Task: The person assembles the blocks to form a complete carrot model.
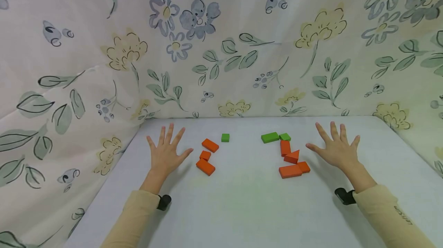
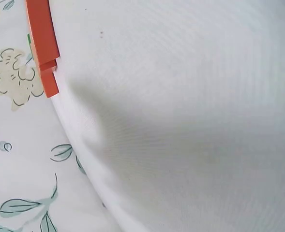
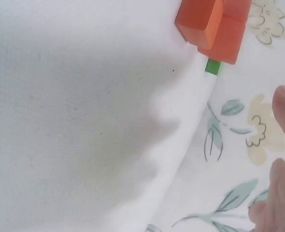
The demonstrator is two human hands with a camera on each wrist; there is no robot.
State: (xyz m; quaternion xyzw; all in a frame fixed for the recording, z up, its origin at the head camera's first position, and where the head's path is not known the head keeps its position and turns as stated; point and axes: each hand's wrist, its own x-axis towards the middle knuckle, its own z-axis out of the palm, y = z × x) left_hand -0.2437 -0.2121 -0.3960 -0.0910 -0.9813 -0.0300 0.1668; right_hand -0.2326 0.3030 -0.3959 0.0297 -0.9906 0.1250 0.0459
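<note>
My left hand [image 1: 165, 155] is spread wide above the table, its thumb pointing at three orange blocks [image 1: 205, 167] and holding nothing. Across from it, my right hand [image 1: 337, 148] is also spread, with no object in its fingers. Close to the right thumb lies a cluster of orange blocks [image 1: 290, 171], one of them a triangular block [image 1: 292, 156]. A long green block [image 1: 270, 137] and a small green block [image 1: 285, 137] lie at the cluster's far end. A green cube [image 1: 225, 137] sits apart, beyond the left group. Orange blocks [image 3: 196, 21] also show in the right wrist view.
The blocks lie on a white table [image 1: 242, 209]. Floral cloth [image 1: 235, 48] hangs behind the table and along both sides. A dark wrist strap device [image 1: 164, 202] is on the left wrist, and another dark device [image 1: 344, 196] is on the right.
</note>
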